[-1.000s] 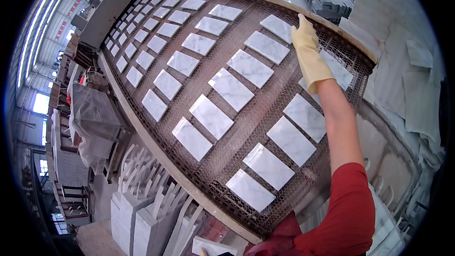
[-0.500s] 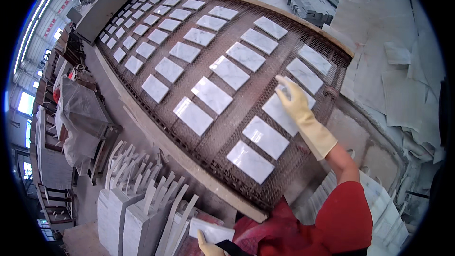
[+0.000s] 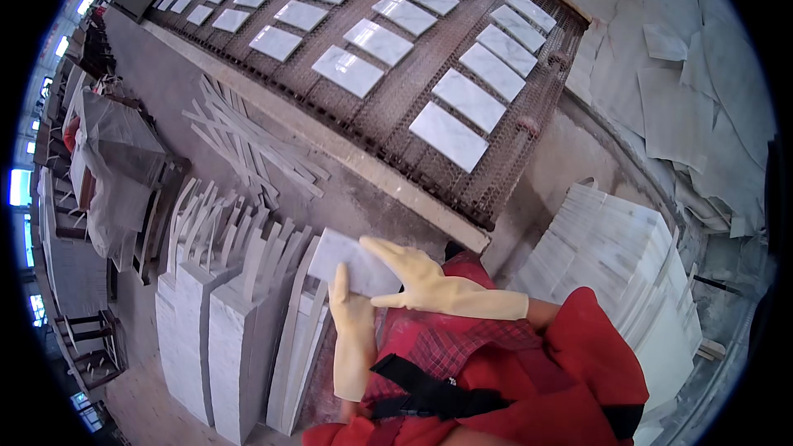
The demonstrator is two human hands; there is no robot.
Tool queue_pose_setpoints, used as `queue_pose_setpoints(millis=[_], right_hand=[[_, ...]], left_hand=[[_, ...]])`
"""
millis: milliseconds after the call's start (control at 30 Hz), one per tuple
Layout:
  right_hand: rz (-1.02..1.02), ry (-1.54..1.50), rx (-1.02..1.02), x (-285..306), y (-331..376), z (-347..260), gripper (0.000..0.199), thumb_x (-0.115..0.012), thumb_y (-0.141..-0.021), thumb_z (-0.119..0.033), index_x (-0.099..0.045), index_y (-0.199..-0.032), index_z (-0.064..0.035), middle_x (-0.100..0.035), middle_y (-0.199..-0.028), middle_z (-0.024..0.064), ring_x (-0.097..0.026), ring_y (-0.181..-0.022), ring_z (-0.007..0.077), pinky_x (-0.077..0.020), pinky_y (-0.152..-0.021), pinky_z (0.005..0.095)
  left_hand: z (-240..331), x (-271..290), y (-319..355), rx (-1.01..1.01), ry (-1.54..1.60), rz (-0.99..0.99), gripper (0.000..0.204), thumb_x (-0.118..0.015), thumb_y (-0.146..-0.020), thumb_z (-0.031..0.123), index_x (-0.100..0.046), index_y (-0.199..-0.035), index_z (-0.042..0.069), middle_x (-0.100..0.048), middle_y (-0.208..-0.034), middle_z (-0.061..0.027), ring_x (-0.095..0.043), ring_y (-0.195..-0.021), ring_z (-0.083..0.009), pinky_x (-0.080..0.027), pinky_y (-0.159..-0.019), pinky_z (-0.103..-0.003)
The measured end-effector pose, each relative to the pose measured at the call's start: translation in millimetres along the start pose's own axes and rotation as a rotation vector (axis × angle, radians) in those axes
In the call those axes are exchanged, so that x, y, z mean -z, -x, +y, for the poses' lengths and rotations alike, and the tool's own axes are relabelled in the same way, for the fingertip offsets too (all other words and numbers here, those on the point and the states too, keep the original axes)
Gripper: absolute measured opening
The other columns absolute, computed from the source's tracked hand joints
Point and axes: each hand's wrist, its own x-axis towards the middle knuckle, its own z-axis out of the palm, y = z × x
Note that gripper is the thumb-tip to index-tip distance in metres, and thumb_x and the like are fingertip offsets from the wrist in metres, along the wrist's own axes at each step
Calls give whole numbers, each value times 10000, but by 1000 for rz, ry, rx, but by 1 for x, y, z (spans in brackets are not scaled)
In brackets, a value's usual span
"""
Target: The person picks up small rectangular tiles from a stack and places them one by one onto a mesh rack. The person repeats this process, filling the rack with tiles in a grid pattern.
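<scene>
A thin white marble tile (image 3: pixel 351 259) with faint grey veins is held tilted in front of my body. My left hand (image 3: pixel 353 329), in a cream rubber glove, grips it with the thumb flat on its upper face and the fingers hidden beneath. From the right, my right hand (image 3: pixel 425 282), gloved alike, holds the tile's right side; its fingertips lie along the far corner and the thumb is by the near edge. Beyond my hands, rows of similar tiles lie flat on a brown metal mesh belt (image 3: pixel 392 128), the nearest tile (image 3: pixel 448 136) close to its front corner.
Stacked marble slabs and strips (image 3: pixel 235 330) stand on edge at my left. Loose strips (image 3: pixel 239 140) lie on the floor beside the belt's pale frame (image 3: pixel 388 186). At right are another leaning slab stack (image 3: pixel 607 281) and large flat sheets (image 3: pixel 677 107). A plastic-covered pile (image 3: pixel 124 173) stands far left.
My right hand has left a tile on the belt and come back to the one in my left hand. That tile appears higher in view, as the head view has tilted down.
</scene>
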Motion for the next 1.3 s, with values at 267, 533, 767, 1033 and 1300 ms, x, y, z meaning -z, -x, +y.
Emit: queue_pose_setpoints(millis=[267,533,767,1033,1300], right_hand=[[11,21,-173,-10,2,-22,1293,-950,-745,-543,-248,-1743,-113,-504,-1616,282,-523,-1455,470,-440,-1212,513],[243,-458,-371,18,46,-12,1178,-965,-776,-402,-322,-1737,-181,-527,-1599,261,-569,-1435,401,-491,-1160,469],[505,-477,-501,63,92,25,1120,-963,-738,-237,-407,-1704,-123,-529,-1632,202,-508,-1509,318,-398,-1248,439],[661,-138,-743,119,115,73,1114,-967,-699,-204,-447,-1684,-201,-591,-1515,239,-543,-1437,409,-424,-1232,477],[787,-288,-767,145,98,94,1069,-965,-701,-194,-483,-1650,-99,-598,-1521,265,-583,-1419,396,-461,-1192,456]], left_hand=[[48,-46,31,135,46,-111,512,-600,-1125,184,-450,-1596,49,-574,-1532,-113,-565,-1406,-255,-466,-1151,-406],[37,-70,19,250,-250,-418,704,-664,-1087,187,-315,-1679,33,-458,-1643,-172,-480,-1496,-302,-413,-1222,-470],[25,-113,-13,148,-358,-739,613,-616,-1120,195,-407,-1645,-41,-539,-1627,-200,-538,-1500,-311,-418,-1248,-462],[0,-198,-95,-654,-1176,-658,598,-776,-972,215,-599,-1497,-10,-637,-1475,-266,-568,-1416,-446,-443,-1203,-515],[-52,-285,-165,-947,-1969,-771,610,-728,-967,261,-570,-1528,78,-564,-1547,-221,-461,-1493,-458,-297,-1239,-680]])
